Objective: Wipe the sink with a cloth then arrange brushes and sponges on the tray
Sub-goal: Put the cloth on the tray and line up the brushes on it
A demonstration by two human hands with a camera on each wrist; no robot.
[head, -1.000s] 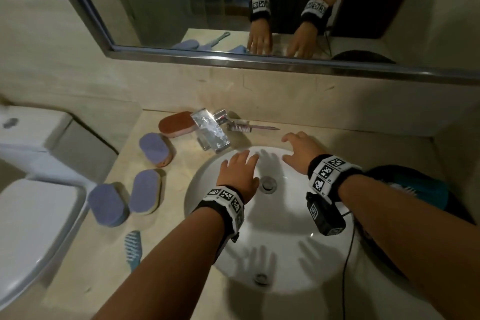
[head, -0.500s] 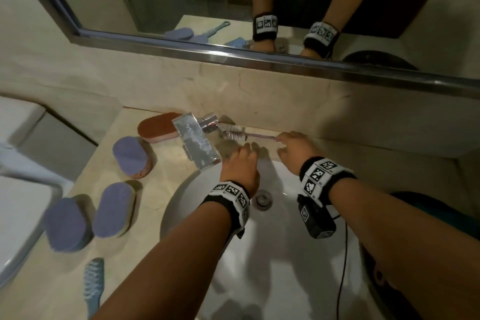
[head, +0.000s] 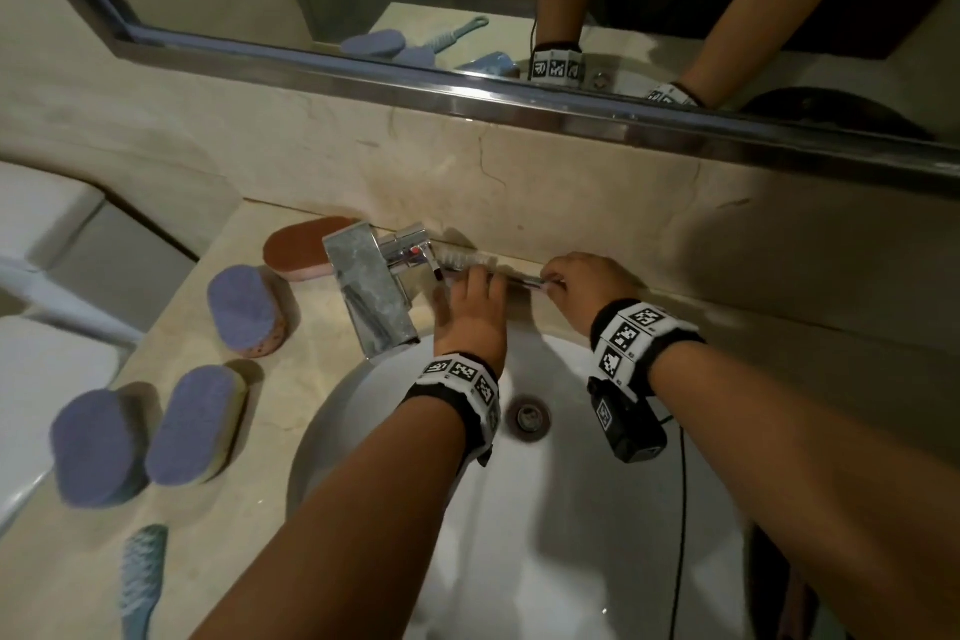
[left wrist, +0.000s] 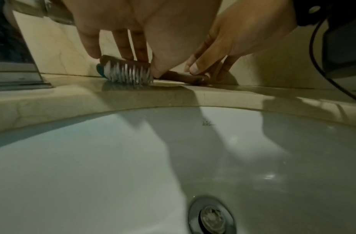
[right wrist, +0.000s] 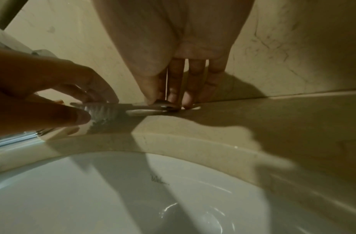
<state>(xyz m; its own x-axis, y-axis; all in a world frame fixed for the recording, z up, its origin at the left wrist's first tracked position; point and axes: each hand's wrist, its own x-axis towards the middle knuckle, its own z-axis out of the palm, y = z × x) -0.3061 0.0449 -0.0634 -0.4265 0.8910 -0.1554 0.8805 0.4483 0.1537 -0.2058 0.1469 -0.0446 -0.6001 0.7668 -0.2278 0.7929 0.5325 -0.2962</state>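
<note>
Both hands on the brush (left wrist: 128, 71) behind the sink (head: 545, 509): left hand (head: 470, 314) pinches its bristle head, right hand (head: 582, 283) pinches the handle end. Best lift it level off the tabletop (head: 311, 395), clear of the tap (head: 371, 294).

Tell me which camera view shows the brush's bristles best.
The left wrist view: the brush stands side-on, its white bristles down on the counter, the left hand gripping its head. The right wrist view shows them blurred behind the left hand's thumb. In the head view only a pale strip shows beyond the knuckles.
</note>
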